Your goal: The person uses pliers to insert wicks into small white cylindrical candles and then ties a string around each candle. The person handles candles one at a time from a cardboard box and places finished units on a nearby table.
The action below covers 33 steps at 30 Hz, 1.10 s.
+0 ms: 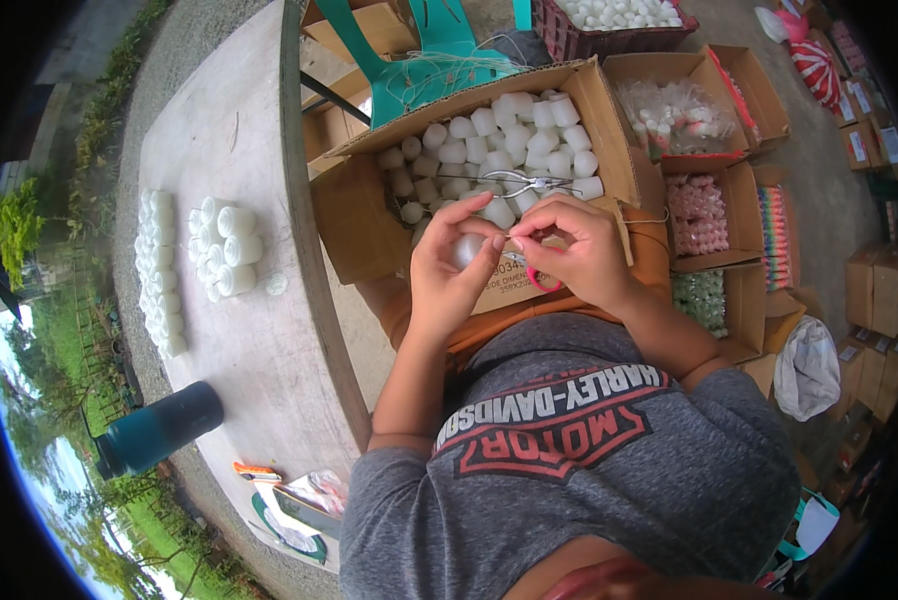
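My left hand [456,262] is closed around a small white candle [466,250], which shows between the fingers and palm. Thumb and fingertips of my right hand [579,250] are pinched together right beside the left fingertips; whatever is between them is too small to make out. Just beyond both hands, silver pliers [534,184] lie across many more white candles [509,135] in an open cardboard box [354,225]. A pink-handled pair of scissors [542,280] rests on the box flap below my hands, partly hidden by them.
On the pale table [269,380] at left stand grouped white candles [231,240], a dark blue bottle [164,428] and an orange cutter [256,471]. A green chair [424,60] with loose strings stands behind the box. Cartons of pink bundles [697,215] and a white sack [809,370] sit at right.
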Tool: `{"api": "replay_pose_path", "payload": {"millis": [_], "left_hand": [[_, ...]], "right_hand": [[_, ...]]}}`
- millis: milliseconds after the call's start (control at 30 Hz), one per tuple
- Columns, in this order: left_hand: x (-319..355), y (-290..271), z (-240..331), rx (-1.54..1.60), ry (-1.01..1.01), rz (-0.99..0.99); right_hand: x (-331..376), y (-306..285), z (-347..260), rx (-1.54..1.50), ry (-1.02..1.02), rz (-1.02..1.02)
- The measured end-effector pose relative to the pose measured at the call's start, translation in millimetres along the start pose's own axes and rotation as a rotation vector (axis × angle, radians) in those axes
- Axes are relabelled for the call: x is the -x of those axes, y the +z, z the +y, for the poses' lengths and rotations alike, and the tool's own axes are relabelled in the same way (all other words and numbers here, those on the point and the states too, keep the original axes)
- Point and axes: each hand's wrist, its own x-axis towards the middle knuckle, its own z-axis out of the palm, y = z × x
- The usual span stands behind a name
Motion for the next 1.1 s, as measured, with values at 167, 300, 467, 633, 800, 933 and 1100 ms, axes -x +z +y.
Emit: {"api": "replay_pose_path", "payload": {"millis": [167, 300, 467, 633, 800, 933, 1100], "left_hand": [[1, -6, 5, 0.009, 0.002, 0.058], [2, -10, 0, 0.190, -0.115, 0.028], [3, -8, 0, 0.347, -0.208, 0.030], [0, -8, -18, 0.632, -0.341, 0.094], [-27, -28, -35, 0.551, -0.406, 0.400], [-24, -42, -93, 0.097, -0.464, 0.303], [-26, -42, -119, -1.205, -0.088, 0.255]], "right_hand": [[1, -10, -3, -0.210, 0.209, -0.024], [4, -14, -2, -0.298, 0.238, -0.048], [13, -14, 10, -0.440, 0.399, -0.157], [9, 9, 22, -0.055, 0.304, -0.104], [41, 4, 31, 0.334, 0.081, -0.412], [37, -19, -27, 0.448, -0.017, -0.486], [24, -103, -96, 0.698, 0.245, -0.425]]}}
